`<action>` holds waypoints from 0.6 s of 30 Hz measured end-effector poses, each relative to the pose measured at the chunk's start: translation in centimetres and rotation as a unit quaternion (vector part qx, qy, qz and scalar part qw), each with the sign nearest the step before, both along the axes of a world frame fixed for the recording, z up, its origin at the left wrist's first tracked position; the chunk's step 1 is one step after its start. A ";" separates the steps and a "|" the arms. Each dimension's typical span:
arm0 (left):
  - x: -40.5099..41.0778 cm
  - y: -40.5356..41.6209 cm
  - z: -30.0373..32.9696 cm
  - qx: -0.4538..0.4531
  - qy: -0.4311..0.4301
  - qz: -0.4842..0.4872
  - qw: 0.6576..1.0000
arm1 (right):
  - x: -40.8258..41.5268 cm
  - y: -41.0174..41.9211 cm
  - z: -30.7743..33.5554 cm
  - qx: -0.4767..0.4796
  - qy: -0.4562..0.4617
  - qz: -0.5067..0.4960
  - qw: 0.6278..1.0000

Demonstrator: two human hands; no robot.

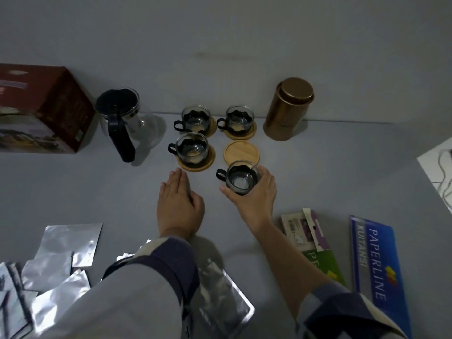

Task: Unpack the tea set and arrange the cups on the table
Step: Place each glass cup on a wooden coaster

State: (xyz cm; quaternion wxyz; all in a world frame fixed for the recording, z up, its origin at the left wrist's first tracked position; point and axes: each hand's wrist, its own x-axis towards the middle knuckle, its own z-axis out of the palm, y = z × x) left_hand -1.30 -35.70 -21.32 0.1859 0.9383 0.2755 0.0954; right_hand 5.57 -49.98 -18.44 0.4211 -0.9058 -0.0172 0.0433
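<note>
Foil wrappers point(61, 272) litter table's point(342, 172) near edge. Right hand point(252, 194) wraps fourth cup point(241, 178) just short of bare coaster point(241, 153); left hand point(179, 199) flat, empty. Risk: off-centre landing tips cup, or handle clips neighbouring cup point(192, 149).

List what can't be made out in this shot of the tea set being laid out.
- Head view: the held cup's base is hidden by the right hand; whether it touches the table is unclear.
- Red box: cut off by the left edge, print too dim to read.
- Green packet: lettering partly covered by the right forearm.
- Foil pouches: partly hidden by the left sleeve and cut off by the frame.
</note>
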 end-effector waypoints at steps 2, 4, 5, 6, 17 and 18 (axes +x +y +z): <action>0.0 0.1 0.0 0.001 0.000 0.000 1.000 | 0.0 0.3 -0.1 0.024 -0.017 -0.022 0.999; 0.0 0.1 -0.1 -0.001 -0.001 0.001 1.000 | 0.1 0.4 0.0 0.045 -0.017 -0.030 0.998; 0.0 0.1 -0.1 -0.002 -0.002 0.001 1.000 | 0.2 0.3 0.1 0.048 -0.017 -0.027 0.998; 0.0 0.1 -0.1 -0.001 -0.001 0.003 1.000 | 0.4 0.1 0.2 0.049 -0.017 -0.021 0.998; 0.0 0.1 -0.2 0.002 -0.005 0.003 1.000 | 6.7 0.8 3.3 0.079 -0.032 0.049 0.995; 0.0 0.1 -0.2 0.002 -0.005 0.002 1.000 | 7.1 0.9 3.2 0.074 -0.029 0.053 0.995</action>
